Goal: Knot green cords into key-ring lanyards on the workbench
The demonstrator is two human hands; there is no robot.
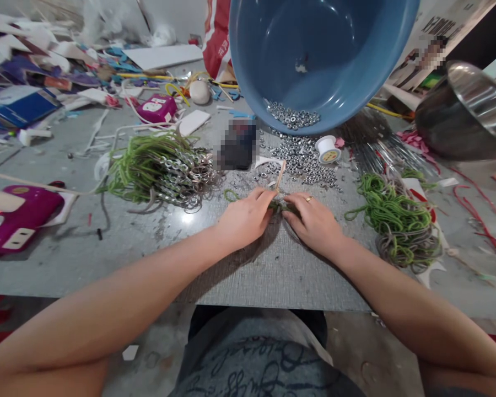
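My left hand (244,216) and my right hand (314,219) rest close together on the grey table (273,270), fingers pinched on a short length of green cord (279,205) between them. A thin pale stick (280,175) rises from my left fingers. My right hand wears a ring. Just beyond the hands lies a scatter of small metal nuts (301,160) spilling from a tilted blue basin (314,55). A white spool of thread (328,149) stands among the nuts.
A heap of green cords with metal rings (161,168) lies to the left, a loose heap of green and grey cords (397,223) to the right. A steel bowl (463,113) sits at far right, a magenta device (16,218) at far left. Scraps clutter the back.
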